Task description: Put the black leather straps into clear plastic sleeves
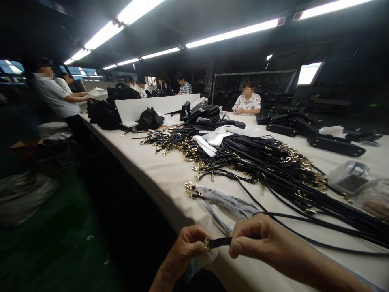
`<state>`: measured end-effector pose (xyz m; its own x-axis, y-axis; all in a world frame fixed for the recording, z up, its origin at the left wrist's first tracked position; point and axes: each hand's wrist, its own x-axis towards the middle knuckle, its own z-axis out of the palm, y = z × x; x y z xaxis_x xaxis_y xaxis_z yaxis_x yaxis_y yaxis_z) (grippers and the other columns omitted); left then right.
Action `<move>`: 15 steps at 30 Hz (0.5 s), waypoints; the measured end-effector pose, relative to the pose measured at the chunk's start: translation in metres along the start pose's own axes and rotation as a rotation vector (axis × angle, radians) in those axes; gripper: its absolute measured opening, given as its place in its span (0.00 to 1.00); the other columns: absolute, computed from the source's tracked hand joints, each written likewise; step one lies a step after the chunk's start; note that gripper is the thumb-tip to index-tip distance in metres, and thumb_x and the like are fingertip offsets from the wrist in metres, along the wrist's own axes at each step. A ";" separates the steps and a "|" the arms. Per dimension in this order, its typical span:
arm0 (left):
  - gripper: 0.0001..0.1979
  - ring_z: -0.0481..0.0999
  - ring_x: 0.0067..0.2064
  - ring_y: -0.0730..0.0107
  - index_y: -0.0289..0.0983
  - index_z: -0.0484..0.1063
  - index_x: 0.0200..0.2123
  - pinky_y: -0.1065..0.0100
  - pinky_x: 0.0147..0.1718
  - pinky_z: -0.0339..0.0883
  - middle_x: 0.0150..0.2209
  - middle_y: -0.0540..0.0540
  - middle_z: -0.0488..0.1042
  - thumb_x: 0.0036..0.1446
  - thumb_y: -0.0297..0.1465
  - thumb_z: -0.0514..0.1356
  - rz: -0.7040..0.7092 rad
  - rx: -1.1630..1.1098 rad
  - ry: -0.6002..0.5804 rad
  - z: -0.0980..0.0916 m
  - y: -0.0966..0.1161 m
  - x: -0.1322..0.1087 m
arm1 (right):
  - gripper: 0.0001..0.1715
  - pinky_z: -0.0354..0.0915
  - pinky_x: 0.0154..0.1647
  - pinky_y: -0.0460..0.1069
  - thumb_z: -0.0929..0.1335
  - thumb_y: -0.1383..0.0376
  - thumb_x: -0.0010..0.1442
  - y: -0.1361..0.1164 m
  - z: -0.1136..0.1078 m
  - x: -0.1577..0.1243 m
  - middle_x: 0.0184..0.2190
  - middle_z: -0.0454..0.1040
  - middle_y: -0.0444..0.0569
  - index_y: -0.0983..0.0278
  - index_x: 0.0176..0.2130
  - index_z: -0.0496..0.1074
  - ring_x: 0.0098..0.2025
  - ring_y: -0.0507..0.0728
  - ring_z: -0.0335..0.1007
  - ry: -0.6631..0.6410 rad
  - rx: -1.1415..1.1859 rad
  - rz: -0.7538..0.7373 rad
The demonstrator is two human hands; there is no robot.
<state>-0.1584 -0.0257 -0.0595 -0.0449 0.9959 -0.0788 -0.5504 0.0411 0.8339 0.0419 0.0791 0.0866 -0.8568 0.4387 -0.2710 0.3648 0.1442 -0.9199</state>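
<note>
Over the near table edge, my left hand (189, 246) is closed, its thumb and fingers pinching the gold buckle (207, 244) at the end of a black strap (221, 242). My right hand (253, 239) grips that strap a little further along, so a short piece shows between the two hands. Thin, see-through plastic (212, 256) hangs below the buckle. Just beyond my hands lie straps in clear plastic sleeves (226, 201) with gold clasps at their ends. Behind them spreads a large heap of black straps (273, 170) with gold hardware.
White foam strips (214, 140) lie on the heap. A clear plastic box (349, 177) stands at the right of the table (158, 170). Black bags (206, 114) and long black pieces (336, 146) lie further back. Several people work around the table, one person (247, 99) facing me.
</note>
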 end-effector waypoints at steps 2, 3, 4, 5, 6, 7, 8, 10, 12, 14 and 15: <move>0.15 0.73 0.25 0.72 0.31 0.81 0.29 0.72 0.28 0.65 0.26 0.44 0.80 0.43 0.37 0.76 -0.028 0.004 -0.041 0.003 0.002 -0.001 | 0.17 0.46 0.27 0.45 0.72 0.54 0.58 0.001 -0.003 0.001 0.20 0.60 0.41 0.65 0.31 0.81 0.25 0.48 0.49 -0.018 -0.049 0.050; 0.15 0.74 0.25 0.71 0.31 0.81 0.28 0.71 0.28 0.65 0.26 0.43 0.81 0.42 0.37 0.76 -0.037 0.000 -0.057 0.005 0.004 -0.001 | 0.15 0.45 0.26 0.45 0.72 0.55 0.58 0.001 -0.004 0.000 0.20 0.59 0.41 0.65 0.31 0.80 0.25 0.48 0.48 -0.012 -0.098 0.076; 0.15 0.75 0.25 0.70 0.31 0.80 0.27 0.71 0.29 0.66 0.26 0.42 0.81 0.42 0.36 0.76 -0.042 -0.007 -0.066 0.007 0.006 -0.001 | 0.14 0.45 0.25 0.45 0.72 0.56 0.58 0.001 -0.006 0.000 0.20 0.58 0.40 0.65 0.31 0.79 0.24 0.48 0.48 0.004 -0.168 0.097; 0.15 0.76 0.25 0.69 0.32 0.79 0.27 0.70 0.29 0.66 0.26 0.42 0.81 0.42 0.35 0.76 -0.047 -0.014 -0.070 0.010 0.008 -0.001 | 0.13 0.45 0.24 0.45 0.71 0.57 0.58 0.000 -0.007 0.000 0.20 0.59 0.40 0.65 0.30 0.78 0.24 0.48 0.48 0.023 -0.255 0.109; 0.15 0.77 0.26 0.68 0.32 0.77 0.26 0.69 0.30 0.67 0.26 0.41 0.82 0.41 0.35 0.76 -0.051 -0.016 -0.069 0.012 0.010 -0.001 | 0.13 0.45 0.24 0.45 0.71 0.58 0.59 0.000 -0.008 -0.001 0.20 0.61 0.40 0.65 0.29 0.77 0.23 0.48 0.49 0.040 -0.352 0.106; 0.15 0.77 0.27 0.66 0.33 0.76 0.26 0.69 0.31 0.67 0.26 0.41 0.82 0.41 0.33 0.76 -0.057 -0.013 -0.066 0.014 0.012 -0.001 | 0.14 0.46 0.25 0.45 0.70 0.59 0.59 -0.001 -0.008 -0.002 0.20 0.63 0.41 0.65 0.27 0.76 0.23 0.48 0.51 0.054 -0.455 0.087; 0.15 0.78 0.28 0.65 0.33 0.75 0.26 0.68 0.32 0.68 0.26 0.41 0.82 0.41 0.33 0.76 -0.065 -0.005 -0.064 0.016 0.014 -0.002 | 0.14 0.47 0.25 0.45 0.70 0.59 0.60 -0.002 -0.008 -0.003 0.21 0.66 0.42 0.64 0.27 0.76 0.24 0.48 0.54 0.062 -0.556 0.059; 0.15 0.78 0.30 0.65 0.33 0.74 0.26 0.67 0.33 0.68 0.27 0.41 0.81 0.41 0.32 0.76 -0.089 0.041 -0.069 0.018 0.018 -0.002 | 0.14 0.48 0.28 0.46 0.70 0.60 0.60 -0.005 -0.007 -0.004 0.24 0.73 0.44 0.64 0.26 0.76 0.26 0.50 0.61 0.072 -0.738 0.008; 0.16 0.77 0.30 0.67 0.33 0.72 0.26 0.70 0.33 0.66 0.28 0.42 0.81 0.41 0.32 0.76 -0.097 0.099 -0.066 0.019 0.021 -0.002 | 0.12 0.47 0.29 0.48 0.71 0.60 0.59 -0.008 -0.003 -0.005 0.27 0.77 0.46 0.62 0.27 0.78 0.29 0.53 0.67 0.067 -0.881 0.007; 0.17 0.76 0.30 0.70 0.33 0.71 0.26 0.72 0.31 0.65 0.28 0.44 0.80 0.42 0.33 0.76 -0.105 0.149 -0.066 0.019 0.022 -0.003 | 0.11 0.46 0.29 0.49 0.70 0.60 0.60 -0.012 0.003 -0.005 0.29 0.79 0.49 0.62 0.28 0.79 0.31 0.55 0.71 0.041 -0.977 0.042; 0.18 0.76 0.28 0.71 0.34 0.69 0.26 0.72 0.29 0.64 0.28 0.44 0.79 0.42 0.34 0.75 -0.123 0.170 -0.064 0.019 0.021 -0.003 | 0.12 0.46 0.28 0.49 0.70 0.60 0.61 -0.014 0.005 -0.004 0.30 0.80 0.50 0.62 0.29 0.80 0.31 0.56 0.72 0.025 -1.008 0.055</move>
<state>-0.1544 -0.0263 -0.0313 0.0704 0.9853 -0.1556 -0.3994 0.1708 0.9007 0.0383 0.0706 0.0988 -0.8257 0.4841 -0.2896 0.5516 0.8005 -0.2344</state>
